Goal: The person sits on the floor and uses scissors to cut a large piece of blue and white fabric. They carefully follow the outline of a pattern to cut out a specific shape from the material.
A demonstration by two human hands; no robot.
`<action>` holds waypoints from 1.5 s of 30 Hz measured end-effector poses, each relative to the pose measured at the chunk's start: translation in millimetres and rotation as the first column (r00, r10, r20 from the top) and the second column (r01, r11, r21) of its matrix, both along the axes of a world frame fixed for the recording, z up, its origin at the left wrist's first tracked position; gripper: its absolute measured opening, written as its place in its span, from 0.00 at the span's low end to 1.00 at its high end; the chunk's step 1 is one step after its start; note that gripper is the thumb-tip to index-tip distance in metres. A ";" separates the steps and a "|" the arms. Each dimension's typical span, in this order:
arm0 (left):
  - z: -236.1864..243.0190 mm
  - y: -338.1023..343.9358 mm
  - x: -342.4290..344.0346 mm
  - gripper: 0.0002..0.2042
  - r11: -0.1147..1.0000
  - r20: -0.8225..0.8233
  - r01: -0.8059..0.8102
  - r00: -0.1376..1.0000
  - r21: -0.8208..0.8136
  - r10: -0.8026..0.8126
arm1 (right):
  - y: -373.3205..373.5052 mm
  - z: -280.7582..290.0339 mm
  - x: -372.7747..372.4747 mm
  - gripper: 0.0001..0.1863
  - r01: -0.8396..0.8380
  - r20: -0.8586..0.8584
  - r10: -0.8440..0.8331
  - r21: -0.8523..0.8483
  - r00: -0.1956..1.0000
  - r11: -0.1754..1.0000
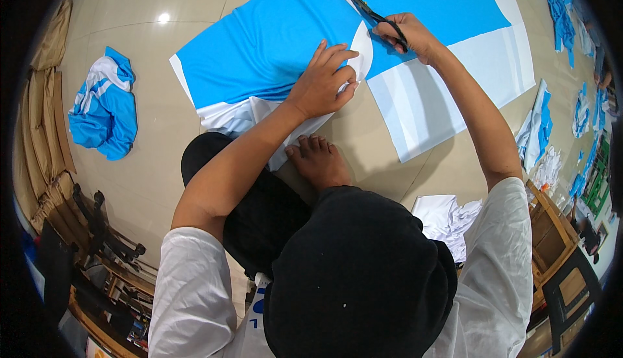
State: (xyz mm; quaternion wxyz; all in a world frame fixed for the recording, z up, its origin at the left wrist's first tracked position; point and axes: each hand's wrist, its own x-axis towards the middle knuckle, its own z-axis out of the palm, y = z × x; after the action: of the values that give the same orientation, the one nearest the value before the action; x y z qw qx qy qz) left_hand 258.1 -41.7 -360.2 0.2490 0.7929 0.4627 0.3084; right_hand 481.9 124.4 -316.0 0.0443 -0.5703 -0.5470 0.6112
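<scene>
Blue fabric sheet (272,34): one, spread flat on floor, far centre; likely light, limp, prone to sliding and rucking on smooth tile; best pinned flat just beside the cut line
White fabric layer (441,92): one, under the blue, showing at near and right edges
Scissors (366,9): one pair, black, blades open over the blue, far centre
Right hand (405,34): closed through scissor handles
Left hand (324,79): fingers flat, pressing fabric near the curved cut
Bare foot (321,160): one, near edge of cloth
Crumpled blue-white bundle (104,105): one, far left
White scraps heap (448,218): one, near right
Blue-white pieces (561,8): several, right, count unclear
</scene>
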 end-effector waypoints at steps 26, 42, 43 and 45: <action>1.5 0.1 0.5 0.07 1.000 -0.026 0.003 1.000 0.001 -0.003 | 10.2 -6.3 -3.7 0.15 -0.085 0.040 0.083 0.035 0.996 0.996; 1.4 0.4 -0.2 0.06 1.000 -0.024 0.002 1.000 -0.008 -0.002 | 5.2 1.6 -22.5 0.18 -0.040 -0.025 0.042 0.059 0.999 0.997; 1.3 0.5 0.1 0.06 1.000 -0.022 0.002 1.000 -0.004 -0.002 | 4.3 2.9 -24.5 0.18 -0.030 -0.022 0.032 0.059 0.999 0.998; 1.2 1.0 0.7 0.06 1.000 -0.018 0.003 1.000 -0.004 -0.004 | 7.1 -5.8 -30.0 0.18 -0.017 -0.017 0.018 0.065 1.000 0.998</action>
State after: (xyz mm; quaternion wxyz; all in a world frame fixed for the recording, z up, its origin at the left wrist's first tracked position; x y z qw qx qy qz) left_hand 258.9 -40.6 -359.0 0.2469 0.7961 0.4642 0.2998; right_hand 451.9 131.5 -321.8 0.0622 -0.5584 -0.5713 0.5982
